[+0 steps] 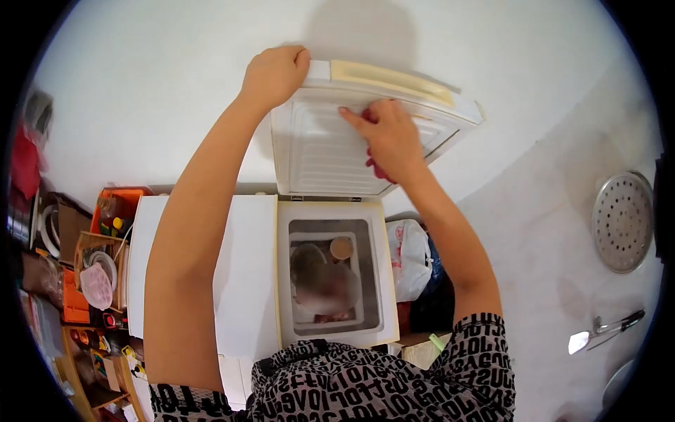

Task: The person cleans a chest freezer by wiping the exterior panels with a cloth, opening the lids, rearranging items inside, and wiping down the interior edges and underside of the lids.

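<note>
The white lid [320, 151] of a chest freezer stands raised on its hinges. My left hand [278, 76] is wrapped over the lid's upper left corner. Against the lid's inner face, my right hand [390, 137] holds a red cloth [380, 171], mostly hidden behind the palm, with one finger pointing left. Below the lid, the open freezer compartment [373, 281] contains a round brown-topped container [342, 248] and blurred, frosty bags [327, 285].
A closed white lid [242, 274] lies left of the open compartment. Orange crates [123, 204] and shelves crowd the far left. White plastic bags [410, 260] sit right of the freezer. A perforated metal disc [623, 221] and utensils [605, 329] hang at right.
</note>
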Tool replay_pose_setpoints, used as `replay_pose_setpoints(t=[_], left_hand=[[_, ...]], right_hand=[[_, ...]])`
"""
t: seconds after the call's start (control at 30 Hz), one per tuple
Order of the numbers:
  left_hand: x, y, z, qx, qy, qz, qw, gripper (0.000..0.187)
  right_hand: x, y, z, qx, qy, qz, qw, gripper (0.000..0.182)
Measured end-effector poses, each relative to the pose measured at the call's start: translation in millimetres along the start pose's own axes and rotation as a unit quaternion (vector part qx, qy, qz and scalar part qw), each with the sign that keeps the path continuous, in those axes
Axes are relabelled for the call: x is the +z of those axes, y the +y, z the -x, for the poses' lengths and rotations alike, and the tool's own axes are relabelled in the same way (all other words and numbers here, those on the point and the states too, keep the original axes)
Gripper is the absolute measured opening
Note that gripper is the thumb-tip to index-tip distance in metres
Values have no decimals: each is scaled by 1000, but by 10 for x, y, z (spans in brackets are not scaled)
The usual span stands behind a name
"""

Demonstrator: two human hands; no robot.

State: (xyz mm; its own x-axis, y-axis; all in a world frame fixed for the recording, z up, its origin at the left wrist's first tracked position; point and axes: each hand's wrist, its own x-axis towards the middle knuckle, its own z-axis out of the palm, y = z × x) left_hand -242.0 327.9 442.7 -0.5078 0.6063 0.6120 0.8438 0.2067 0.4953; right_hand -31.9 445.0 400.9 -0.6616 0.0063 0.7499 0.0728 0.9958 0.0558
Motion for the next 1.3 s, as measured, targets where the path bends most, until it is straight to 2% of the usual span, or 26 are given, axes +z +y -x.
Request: replay_pose_setpoints(t=[0.07, 0.13, 0.2, 0.23, 0.27, 0.3, 0.37, 0.4, 0.47, 0.5, 0.53, 0.6, 0.63, 0.67, 0.7, 0.77, 0.8, 0.9, 0.93, 1.0, 1.03, 1.1, 1.13, 1.2, 1.23, 1.3], left_hand=[[-6, 91, 36, 6, 10, -3, 1000, 31], [-42, 21, 65, 16, 23, -7, 1000, 31], [-57, -46, 80, 15, 0, -4, 1000, 36], [-46, -55, 84, 18, -4, -5, 1000, 36], [-55, -70, 95, 14, -2, 11, 1000, 36], [-61, -71, 66, 15, -4, 21, 1000, 36], [-92, -35, 60, 15, -11, 17, 1000, 36], [-88, -32, 70, 9, -20, 15, 1000, 36], [-92, -13, 67, 9, -19, 17, 1000, 36], [-67, -25, 71, 8, -15, 20, 1000, 36], [-28, -58, 48, 5, -15, 21, 1000, 36], [40, -99, -5, 22, 31, -8, 999, 31], [39, -83, 7, 21, 28, -10, 999, 31], [28, -59, 4, 15, 25, -4, 1000, 31], [-9, -45, 15, 8, 19, -3, 1000, 30], [-112, -67, 29, 3, -3, -19, 1000, 31], [-81, -50, 37, 3, -33, -15, 999, 33], [-71, -54, 85, 39, 1, 20, 999, 31], [-88, -58, 93, 44, -12, 1, 999, 31], [-76, -102, 97, 57, 7, 18, 998, 31], [-54, -96, 101, 74, 25, 39, 996, 30], [-97, -9, 45, 67, 23, 25, 997, 30], [-93, -53, 7, 56, 3, 18, 998, 30], [-82, -83, -37, 36, -32, -5, 999, 33], [-41, -79, -60, 34, -35, -8, 999, 33], [-1, -95, -68, 42, 4, 20, 999, 31]], right_hand=[[84, -206, -8, 164, -86, -168, 968, 39], [196, -473, -13, 154, -117, -252, 948, 35], [413, -593, -12, 49, -67, -256, 963, 28], [716, -545, -2, -75, 22, -93, 993, 19], [953, -458, 43, -200, 106, 75, 971, 15], [1151, -315, 139, -194, 111, 74, 972, 15], [1377, -54, 358, -181, -6, 75, 981, 23], [1161, 104, 452, -191, 40, 87, 977, 22], [652, 641, 800, -126, 14, 87, 988, 20], [516, 958, 1040, -50, -62, 69, 994, 18], [409, 1231, 1251, -50, 34, 147, 987, 19], [96, 1390, 1384, 18, 84, 182, 980, 31], [-24, 1285, 1319, 33, 57, 159, 985, 38], [-34, 1215, 1234, 45, 105, 110, 987, 41], [32, 1077, 1124, 60, 153, 55, 985, 44], [165, 637, 618, 42, 299, 30, 953, 29], [158, 467, 485, 48, 314, 42, 947, 31], [560, -176, -182, -29, 469, -36, 882, 30], [737, -332, -313, -35, 444, -71, 893, 31], [983, -765, -507, 94, 172, 38, 980, 41], [1465, -752, -347, 2, 313, 141, 939, 48], [1871, -760, -93, -2, 232, 155, 960, 49], [2459, -605, 279, -95, 165, 175, 966, 47], [2744, -430, 664, -280, 75, 395, 872, 48], [2658, -411, 805, -316, 60, 485, 813, 49], [2532, -367, 1143, -425, -14, 639, 641, 53]])
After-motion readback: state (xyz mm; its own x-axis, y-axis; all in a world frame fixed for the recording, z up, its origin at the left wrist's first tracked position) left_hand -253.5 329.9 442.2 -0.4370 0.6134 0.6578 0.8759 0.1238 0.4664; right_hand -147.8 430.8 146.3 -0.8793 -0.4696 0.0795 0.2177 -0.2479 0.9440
